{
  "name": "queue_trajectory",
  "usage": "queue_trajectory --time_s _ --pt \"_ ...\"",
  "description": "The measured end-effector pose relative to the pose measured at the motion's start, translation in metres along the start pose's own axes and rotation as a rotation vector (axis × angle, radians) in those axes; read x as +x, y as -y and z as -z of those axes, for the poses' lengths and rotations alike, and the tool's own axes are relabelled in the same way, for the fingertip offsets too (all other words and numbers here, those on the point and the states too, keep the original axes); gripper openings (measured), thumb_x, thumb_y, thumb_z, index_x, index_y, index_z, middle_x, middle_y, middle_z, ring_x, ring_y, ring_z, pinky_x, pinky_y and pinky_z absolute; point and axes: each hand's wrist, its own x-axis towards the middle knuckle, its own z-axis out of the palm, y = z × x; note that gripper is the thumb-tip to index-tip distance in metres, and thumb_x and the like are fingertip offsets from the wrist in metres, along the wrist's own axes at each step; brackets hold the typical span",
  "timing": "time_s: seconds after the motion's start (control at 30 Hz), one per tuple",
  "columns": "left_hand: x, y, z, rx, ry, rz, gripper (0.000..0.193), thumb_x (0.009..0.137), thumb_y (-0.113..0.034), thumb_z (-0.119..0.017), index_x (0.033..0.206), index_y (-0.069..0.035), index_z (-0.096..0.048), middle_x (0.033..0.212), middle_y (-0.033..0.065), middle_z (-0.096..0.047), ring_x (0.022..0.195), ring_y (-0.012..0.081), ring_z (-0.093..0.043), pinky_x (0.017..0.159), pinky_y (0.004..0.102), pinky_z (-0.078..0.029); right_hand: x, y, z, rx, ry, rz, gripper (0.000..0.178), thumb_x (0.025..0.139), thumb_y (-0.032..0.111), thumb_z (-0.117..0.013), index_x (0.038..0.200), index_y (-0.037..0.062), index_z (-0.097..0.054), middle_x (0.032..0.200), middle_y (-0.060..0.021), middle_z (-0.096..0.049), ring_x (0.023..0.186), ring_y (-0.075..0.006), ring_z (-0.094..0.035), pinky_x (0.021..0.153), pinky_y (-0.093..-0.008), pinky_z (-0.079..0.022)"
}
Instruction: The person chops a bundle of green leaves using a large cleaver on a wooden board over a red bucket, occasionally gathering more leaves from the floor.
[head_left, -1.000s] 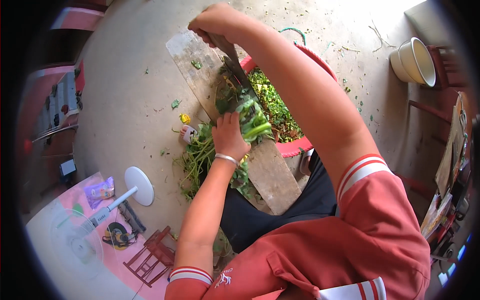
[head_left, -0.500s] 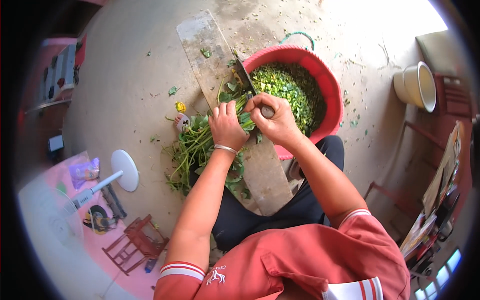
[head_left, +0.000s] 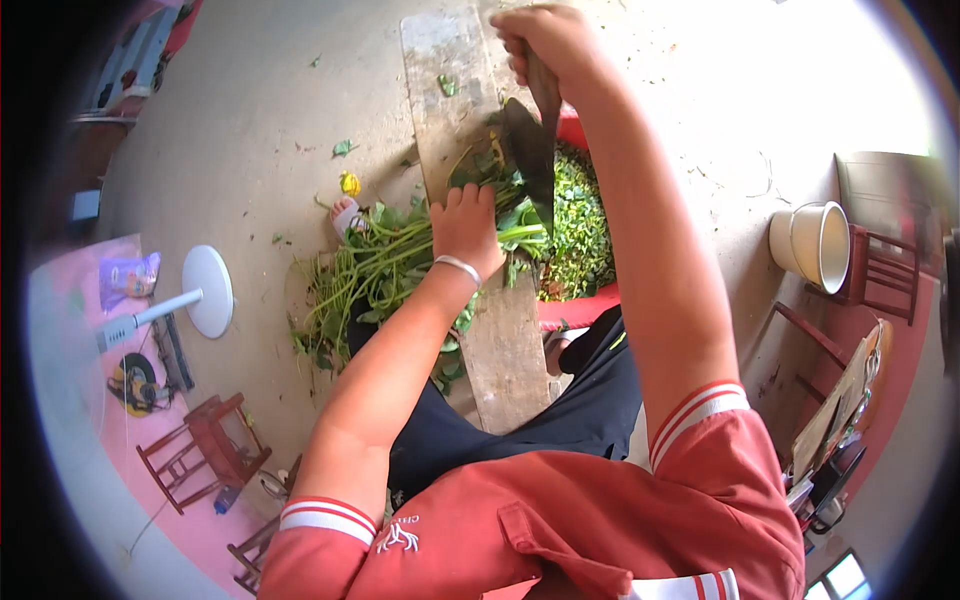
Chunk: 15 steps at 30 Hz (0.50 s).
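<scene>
My left hand [head_left: 468, 228], a bangle at its wrist, presses down on a bundle of leafy green stems [head_left: 375, 260] with its fingers curled over them. The bundle lies across a long wooden board [head_left: 512, 350], its cut ends reaching past the board's right edge. Farther out, my right hand [head_left: 550, 45] is closed round the handle of a broad-bladed knife [head_left: 530, 155], its blade pointing back toward me beside the stem ends. Chopped greens [head_left: 575, 225] fill a red tub [head_left: 585, 305] to the right of the board, partly hidden by my right forearm.
A cream bucket [head_left: 812, 245] stands at the right near a dark red chair [head_left: 885, 270]. Left of me are a white standing fan [head_left: 208, 290] and a small wooden chair [head_left: 210, 450]. A yellow flower [head_left: 349, 183] and loose leaves [head_left: 344, 147] lie on the floor.
My right hand has lifted the knife up and away from me, off the stems. My left hand stays on the bundle. The whole view has shifted slightly.
</scene>
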Motion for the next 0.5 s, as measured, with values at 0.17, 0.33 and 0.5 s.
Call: queue_trajectory --time_s 0.17,0.33,0.5 --pt "-0.002 -0.002 -0.002 -0.071 0.026 0.045 0.055 0.068 -0.019 -0.079 0.116 -0.013 -0.053 0.114 0.0083 -0.056 0.114 0.0275 -0.054 0.092 0.0445 -0.043 -0.162 -0.023 -0.023 -0.418 -0.156 0.283 0.015 0.09 0.01 -0.062 0.077 0.0026 -0.064 0.06 -0.0016 -0.058 0.046 -0.0089 -0.053 0.044 -0.0251 -0.043" --pt "-0.004 0.007 0.001 -0.135 -0.057 0.055 0.087 0.062 -0.015 -0.083 0.138 -0.01 -0.04 0.115 0.0101 -0.055 0.112 0.0301 -0.054 0.091 0.0453 -0.043 -0.105 -0.005 0.004 -0.338 -0.029 0.075 0.023 0.091 0.018 -0.066 0.074 0.0024 -0.064 0.052 -0.0046 -0.056 0.042 -0.0127 -0.053 0.042 -0.0277 -0.041" --pt "-0.006 0.002 0.003 -0.016 0.07 -0.054 0.065 0.061 -0.016 -0.081 0.121 -0.009 -0.055 0.111 0.0083 -0.056 0.108 0.0285 -0.055 0.083 0.0457 -0.044 0.03 0.016 0.013 -0.022 0.044 -0.156 0.03 0.089 0.021 -0.066 0.065 0.0079 -0.056 0.055 -0.0056 -0.053 0.043 -0.0181 -0.049 0.044 -0.0342 -0.042"
